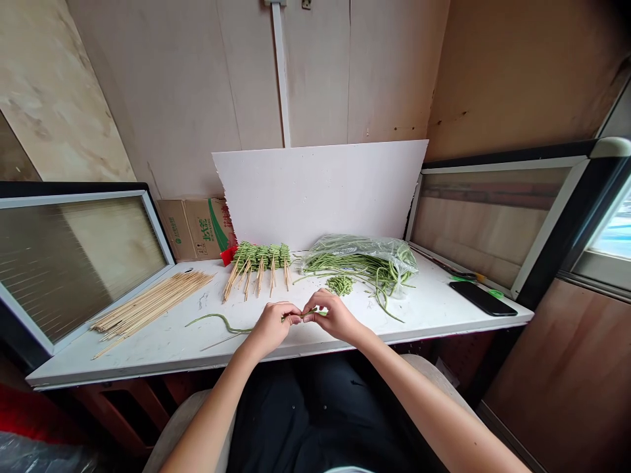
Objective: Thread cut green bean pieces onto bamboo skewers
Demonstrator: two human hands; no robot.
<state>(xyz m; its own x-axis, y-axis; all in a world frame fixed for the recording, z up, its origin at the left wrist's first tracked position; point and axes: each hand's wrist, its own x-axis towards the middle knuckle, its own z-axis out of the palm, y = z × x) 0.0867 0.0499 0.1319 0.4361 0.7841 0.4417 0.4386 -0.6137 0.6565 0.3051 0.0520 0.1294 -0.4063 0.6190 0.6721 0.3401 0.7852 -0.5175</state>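
My left hand (273,323) and my right hand (331,315) meet over the front of the white table (162,345), both pinched on one long green bean (217,319). The bean trails left across the table from my left hand. A thin bamboo skewer (217,342) lies under it, slanting toward my hands. Just beyond my right hand sits a small heap of cut bean pieces (340,284).
A pile of bare bamboo skewers (150,303) lies at the left. Finished bean skewers (259,263) fan out at the back. A plastic bag of long beans (365,263) sits right of them. A black phone (482,298) lies at the right edge. A cardboard box (194,228) stands behind.
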